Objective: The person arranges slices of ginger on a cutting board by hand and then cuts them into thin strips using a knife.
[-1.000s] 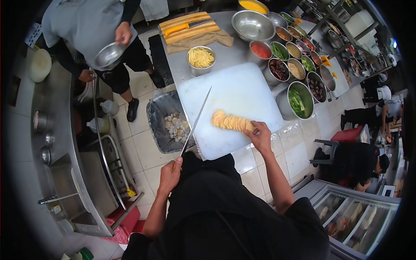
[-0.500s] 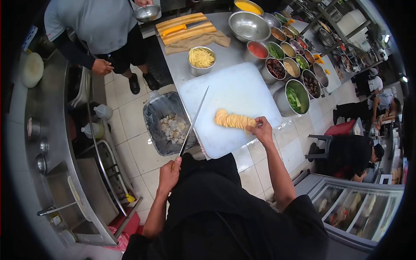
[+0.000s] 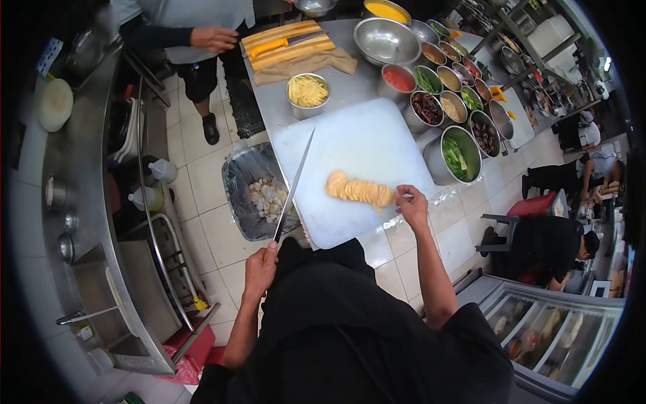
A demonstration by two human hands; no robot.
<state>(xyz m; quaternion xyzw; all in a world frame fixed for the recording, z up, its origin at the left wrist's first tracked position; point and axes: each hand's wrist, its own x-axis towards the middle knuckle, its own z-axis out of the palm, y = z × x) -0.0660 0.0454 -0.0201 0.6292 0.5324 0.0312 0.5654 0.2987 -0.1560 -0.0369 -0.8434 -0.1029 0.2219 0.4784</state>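
My left hand is closed on the handle of a long knife. Its blade points away from me over the left edge of a white cutting board. A row of thin, overlapping pale-orange slices, perhaps potato, lies across the board. At the row's right end is my right hand, its fingers loosely bent and apart; whether a fingertip touches the last slice is hard to see. Beyond the board's far left corner stands a metal container of pale yellow strips.
Metal containers of chopped food crowd the right side, with a large empty bowl behind. A yellow-handled knife rests on a wooden board. A lined bin stands below left. Another person stands at the far left.
My right hand has eased off the end of the slices, slightly right. The other person has shifted right, an arm now reaching toward the wooden board. My left hand still grips the knife.
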